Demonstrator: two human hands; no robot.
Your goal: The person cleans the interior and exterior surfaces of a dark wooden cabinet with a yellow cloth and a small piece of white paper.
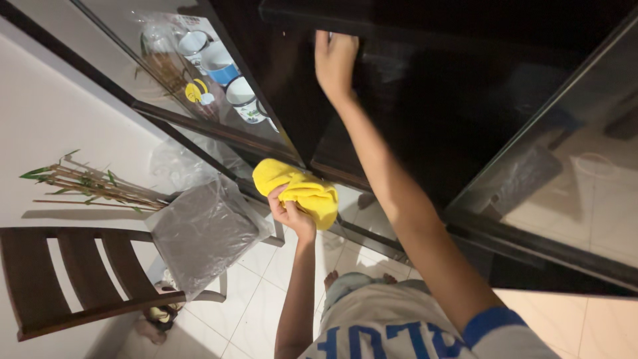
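Observation:
My left hand [290, 214] is closed around a bunched yellow cloth [300, 188], held in front of the lower edge of a dark wooden cabinet [425, 113]. My right hand [334, 61] reaches far forward, its fingers hooked over the edge of a dark cabinet door [299, 100] near the top of the view. My right arm crosses the dark cabinet front. My bare feet [332, 279] stand on the white tiled floor just below the cloth.
Several mugs [219, 63] sit behind the cabinet's left glass panel. A glass door [585, 186] stands at the right. A brown wooden chair [80, 279] with a plastic-wrapped seat [199, 233] is at the left, with dry green stems [93, 186] against the white wall.

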